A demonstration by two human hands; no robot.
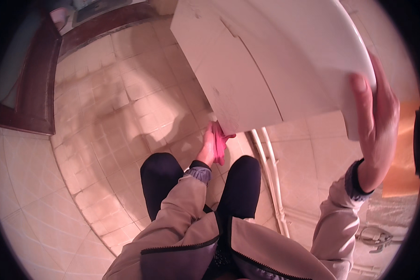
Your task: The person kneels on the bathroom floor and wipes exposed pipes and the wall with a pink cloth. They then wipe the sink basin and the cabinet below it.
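Note:
A white washbasin cabinet [227, 77] with a seam between its door panels fills the upper middle. Low at its near bottom corner, my left hand [206, 145] holds a bunched pink cloth [219, 143] against or just under the edge. The cabinet corner hides some of the fingers. To the right, my right hand [383, 115] grips the rounded rim of the white basin [339, 45], thumb on the near face and fingers on the far side. Faint dark smudges mark the cabinet's lower panel.
Two pale pipes [267, 168] run along the wall base beside the cabinet. A dark wooden door [36, 77] stands open at left, near a doorway sill [105, 26]. Beige tiles cover the floor [101, 133]. An orange sheet [400, 154] hangs at right, above a coiled hose or cable [374, 236].

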